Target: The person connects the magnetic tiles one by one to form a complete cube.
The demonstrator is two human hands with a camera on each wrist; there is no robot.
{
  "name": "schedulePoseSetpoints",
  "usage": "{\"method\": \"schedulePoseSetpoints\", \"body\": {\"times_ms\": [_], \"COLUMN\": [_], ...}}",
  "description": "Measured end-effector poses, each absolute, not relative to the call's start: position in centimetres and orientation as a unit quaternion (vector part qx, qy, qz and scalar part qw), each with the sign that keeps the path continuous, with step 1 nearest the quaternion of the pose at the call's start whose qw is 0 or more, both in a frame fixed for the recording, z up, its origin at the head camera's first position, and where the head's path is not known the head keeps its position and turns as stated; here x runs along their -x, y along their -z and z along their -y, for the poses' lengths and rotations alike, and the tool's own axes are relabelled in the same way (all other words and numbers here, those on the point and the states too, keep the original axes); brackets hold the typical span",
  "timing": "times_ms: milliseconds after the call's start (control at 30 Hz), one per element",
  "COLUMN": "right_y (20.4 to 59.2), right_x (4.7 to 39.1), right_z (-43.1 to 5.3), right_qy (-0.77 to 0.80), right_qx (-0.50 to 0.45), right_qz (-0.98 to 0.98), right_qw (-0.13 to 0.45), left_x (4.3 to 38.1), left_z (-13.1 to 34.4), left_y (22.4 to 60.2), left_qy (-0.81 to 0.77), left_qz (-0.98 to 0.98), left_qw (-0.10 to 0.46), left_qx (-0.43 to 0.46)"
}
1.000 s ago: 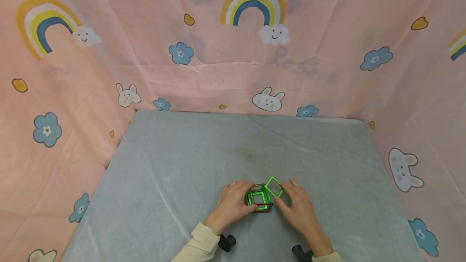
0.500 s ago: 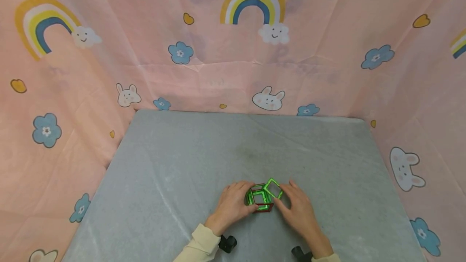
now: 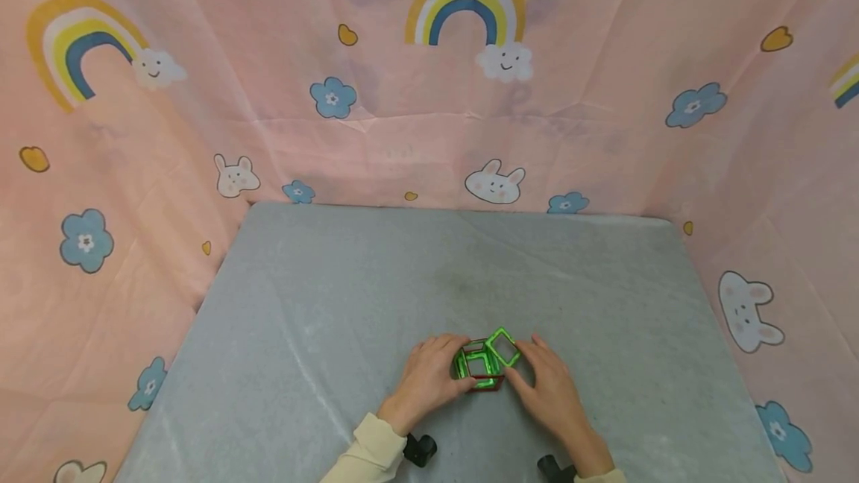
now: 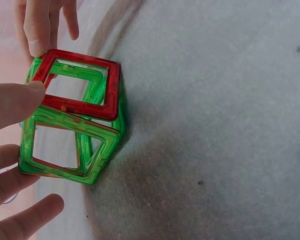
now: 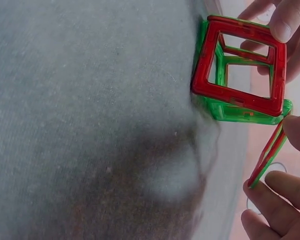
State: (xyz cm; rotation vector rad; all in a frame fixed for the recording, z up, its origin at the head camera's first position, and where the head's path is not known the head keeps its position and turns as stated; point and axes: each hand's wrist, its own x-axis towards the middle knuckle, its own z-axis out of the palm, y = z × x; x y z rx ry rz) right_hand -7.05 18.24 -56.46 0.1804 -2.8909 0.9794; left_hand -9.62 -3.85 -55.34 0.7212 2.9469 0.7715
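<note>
A small cube of see-through magnetic tiles (image 3: 485, 387), with green and red square frames, stands on the grey cloth between the two hands. My left hand (image 3: 429, 373) grips it from the left, with the thumb on the red near tile (image 4: 113, 90) and other fingers at the far side. In my right hand (image 3: 553, 387), thumb and fingertips pinch a loose magnetic tile (image 3: 496, 357). Green shows on top of it in the head view. The right wrist view has that tile (image 5: 266, 156) edge-on, red and green, slanting with one corner at the cube's top right edge.
Grey cloth (image 3: 376, 267) covers the table around the hands. A pink patterned curtain (image 3: 396, 147) encloses the back and both sides. Black wrist-camera mounts (image 3: 420, 451) sit by both wrists, low over the cloth.
The pinched tile has shifted slightly left and nearer, so it overlaps the cube's right far corner more. My left hand and the cube have stayed in place.
</note>
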Motion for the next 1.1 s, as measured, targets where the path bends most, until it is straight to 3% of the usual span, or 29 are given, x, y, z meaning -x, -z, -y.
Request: {"method": "schedulePoseSetpoints", "body": {"times_ms": [600,1100], "right_y": [56.2,55.3], "right_x": [7.2,7.8], "right_z": [-18.2,-17.7], "right_qy": [-0.298,-0.267], "right_qx": [-0.133,-0.235], "right_qz": [0.942,0.934], "right_qw": [0.081,0.042], "left_x": [9.8,9.8], "left_z": [3.6,3.8], "left_y": [55.1,54.9], "left_qy": [-0.242,-0.247], "left_qz": [-0.943,-0.941], "left_qw": [0.008,0.028], "left_qx": [-0.228,-0.23]}}
